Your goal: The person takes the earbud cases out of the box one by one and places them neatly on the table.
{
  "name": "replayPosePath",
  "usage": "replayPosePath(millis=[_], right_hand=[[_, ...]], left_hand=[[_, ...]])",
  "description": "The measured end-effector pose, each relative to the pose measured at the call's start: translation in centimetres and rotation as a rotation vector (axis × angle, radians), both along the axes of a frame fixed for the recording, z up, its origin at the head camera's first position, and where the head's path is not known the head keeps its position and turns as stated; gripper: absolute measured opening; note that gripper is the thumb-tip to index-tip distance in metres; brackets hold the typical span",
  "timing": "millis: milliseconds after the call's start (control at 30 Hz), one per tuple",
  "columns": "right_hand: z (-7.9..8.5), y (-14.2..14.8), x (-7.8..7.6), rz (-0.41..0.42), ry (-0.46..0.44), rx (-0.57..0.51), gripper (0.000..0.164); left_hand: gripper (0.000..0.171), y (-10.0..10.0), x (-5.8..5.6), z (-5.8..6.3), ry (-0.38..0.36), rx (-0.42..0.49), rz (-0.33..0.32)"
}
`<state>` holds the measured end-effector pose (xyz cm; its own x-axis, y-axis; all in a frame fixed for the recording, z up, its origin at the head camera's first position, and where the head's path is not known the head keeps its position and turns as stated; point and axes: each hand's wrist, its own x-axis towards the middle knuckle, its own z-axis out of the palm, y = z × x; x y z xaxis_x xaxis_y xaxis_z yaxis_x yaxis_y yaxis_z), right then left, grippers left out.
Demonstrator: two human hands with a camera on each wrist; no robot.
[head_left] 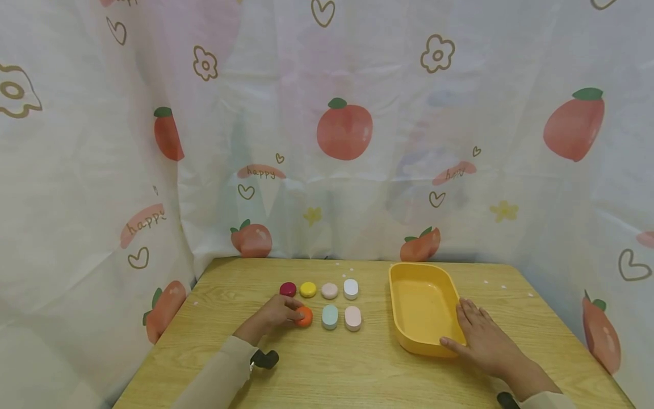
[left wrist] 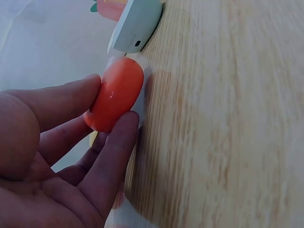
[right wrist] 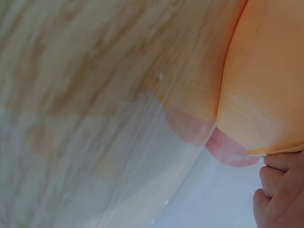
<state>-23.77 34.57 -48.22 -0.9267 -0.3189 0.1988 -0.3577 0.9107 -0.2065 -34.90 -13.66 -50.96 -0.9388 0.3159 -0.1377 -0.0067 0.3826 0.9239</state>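
My left hand [head_left: 278,312] pinches a small, glossy orange round case [head_left: 306,317] between thumb and fingers. In the left wrist view the orange case [left wrist: 118,92] is tilted on edge, close beside the wood surface. Just right of it stands a mint oblong case [head_left: 330,317], then a pale pink oblong case [head_left: 353,318]. On the right, my right hand [head_left: 482,338] rests at the rim of a yellow tray [head_left: 424,345], its fingers fairly straight and the thumb toward the near corner. The right wrist view shows knuckles [right wrist: 280,183] at the tray's edge.
Behind the orange case runs a row: a dark red round case [head_left: 288,289], a yellow one [head_left: 308,289], a light pink one [head_left: 329,291] and a white oblong one [head_left: 351,289]. A printed curtain [head_left: 347,216] closes off the wooden table [head_left: 347,375] at the back and sides.
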Motion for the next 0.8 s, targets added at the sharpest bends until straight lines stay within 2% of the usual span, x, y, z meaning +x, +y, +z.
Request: replayPosePath(millis=[133,367,533,800], right_hand=[[0.0,0.0,0.0,-0.002,-0.007,-0.005,0.094],[0.0,0.1,-0.1,0.0,-0.009,-0.011,0.093],[-0.2,0.1,-0.1,-0.003,-0.008,-0.008,0.093],[-0.3,0.3,-0.2,-0.001,-0.015,-0.009,0.094]], left_hand=[[0.033,0.3,0.0,0.1,0.037,-0.054,0.003],[0.028,0.8,0.1,0.1,0.14,-0.214,0.003],[0.027,1.0,0.2,0.1,0.125,-0.224,0.009],[0.028,1.0,0.5,0.2,0.125,-0.227,-0.019]])
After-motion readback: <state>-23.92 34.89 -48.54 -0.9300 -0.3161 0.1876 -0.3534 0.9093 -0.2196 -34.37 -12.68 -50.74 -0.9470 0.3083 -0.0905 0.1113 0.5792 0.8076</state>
